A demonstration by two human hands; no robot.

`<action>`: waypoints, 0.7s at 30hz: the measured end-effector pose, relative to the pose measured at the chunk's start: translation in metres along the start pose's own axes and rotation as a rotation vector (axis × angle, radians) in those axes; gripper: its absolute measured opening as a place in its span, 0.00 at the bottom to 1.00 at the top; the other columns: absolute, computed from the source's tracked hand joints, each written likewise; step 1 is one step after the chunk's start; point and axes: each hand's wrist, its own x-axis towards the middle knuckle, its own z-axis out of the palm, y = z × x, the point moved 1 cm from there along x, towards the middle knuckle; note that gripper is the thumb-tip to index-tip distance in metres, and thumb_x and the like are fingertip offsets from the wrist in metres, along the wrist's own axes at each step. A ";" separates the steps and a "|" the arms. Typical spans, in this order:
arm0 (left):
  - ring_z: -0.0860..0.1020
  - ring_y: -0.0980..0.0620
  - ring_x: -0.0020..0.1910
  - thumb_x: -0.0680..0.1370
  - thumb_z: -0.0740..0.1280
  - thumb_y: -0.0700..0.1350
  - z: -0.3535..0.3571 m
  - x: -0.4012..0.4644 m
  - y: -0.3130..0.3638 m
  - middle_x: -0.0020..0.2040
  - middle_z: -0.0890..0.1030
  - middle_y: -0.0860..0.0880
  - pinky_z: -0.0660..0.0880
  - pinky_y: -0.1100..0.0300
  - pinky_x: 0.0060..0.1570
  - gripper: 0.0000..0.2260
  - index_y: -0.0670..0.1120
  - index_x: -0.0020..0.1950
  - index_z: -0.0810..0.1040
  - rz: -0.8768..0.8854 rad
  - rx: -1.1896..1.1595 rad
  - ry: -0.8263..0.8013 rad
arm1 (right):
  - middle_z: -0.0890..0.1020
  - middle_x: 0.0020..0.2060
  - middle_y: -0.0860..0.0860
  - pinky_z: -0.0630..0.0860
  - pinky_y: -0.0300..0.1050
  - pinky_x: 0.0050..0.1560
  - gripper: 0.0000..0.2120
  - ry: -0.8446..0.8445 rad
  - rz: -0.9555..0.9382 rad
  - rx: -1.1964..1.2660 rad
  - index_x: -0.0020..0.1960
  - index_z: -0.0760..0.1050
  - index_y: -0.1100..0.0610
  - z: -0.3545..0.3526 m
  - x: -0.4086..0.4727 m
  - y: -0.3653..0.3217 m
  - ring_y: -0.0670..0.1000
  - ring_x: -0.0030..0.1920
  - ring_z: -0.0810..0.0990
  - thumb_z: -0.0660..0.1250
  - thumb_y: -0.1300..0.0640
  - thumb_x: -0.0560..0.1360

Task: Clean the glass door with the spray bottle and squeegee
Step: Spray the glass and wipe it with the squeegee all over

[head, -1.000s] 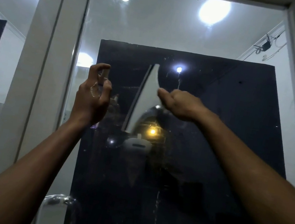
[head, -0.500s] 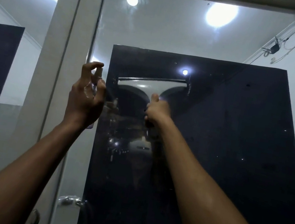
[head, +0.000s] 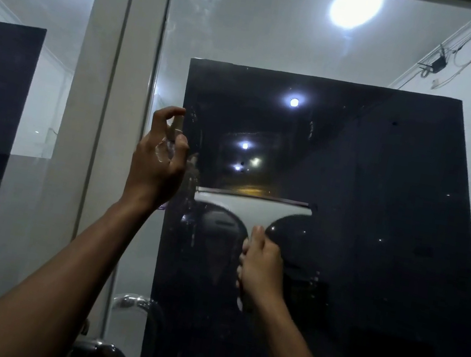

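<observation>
Since half a second ago the squeegee is sitting lower on the glass door, its blade still level, and the right hand gripping its handle has come down with it. The left hand is still holding up the spray bottle near the door's left edge, forefinger arched over the nozzle. There is one squeegee, one bottle, two hands. The squeegee is showing a pale, wide head with a thin dark blade pressed against the dark pane; the small bottle is looking clear. Streaks and droplets are clinging to the glass around the blade.
</observation>
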 end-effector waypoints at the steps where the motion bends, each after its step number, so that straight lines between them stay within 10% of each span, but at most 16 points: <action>1: 0.77 0.54 0.35 0.83 0.57 0.46 0.000 -0.001 0.000 0.37 0.75 0.53 0.70 0.62 0.35 0.17 0.48 0.72 0.65 -0.006 -0.010 0.001 | 0.66 0.23 0.47 0.64 0.51 0.35 0.25 0.003 -0.023 0.022 0.31 0.65 0.51 0.003 0.006 -0.011 0.50 0.25 0.65 0.51 0.44 0.85; 14: 0.77 0.55 0.38 0.82 0.56 0.51 0.004 -0.017 -0.013 0.43 0.74 0.56 0.71 0.60 0.36 0.19 0.46 0.71 0.65 -0.035 -0.046 -0.008 | 0.74 0.29 0.52 0.76 0.45 0.34 0.21 -0.123 0.072 0.049 0.55 0.72 0.58 0.072 0.134 -0.155 0.48 0.22 0.75 0.52 0.41 0.84; 21: 0.77 0.64 0.40 0.83 0.57 0.49 0.004 -0.019 -0.022 0.43 0.75 0.60 0.70 0.70 0.36 0.15 0.48 0.68 0.68 -0.016 -0.037 0.010 | 0.71 0.23 0.49 0.71 0.40 0.26 0.24 -0.103 0.147 0.084 0.39 0.69 0.57 0.059 0.102 -0.091 0.47 0.21 0.72 0.53 0.41 0.84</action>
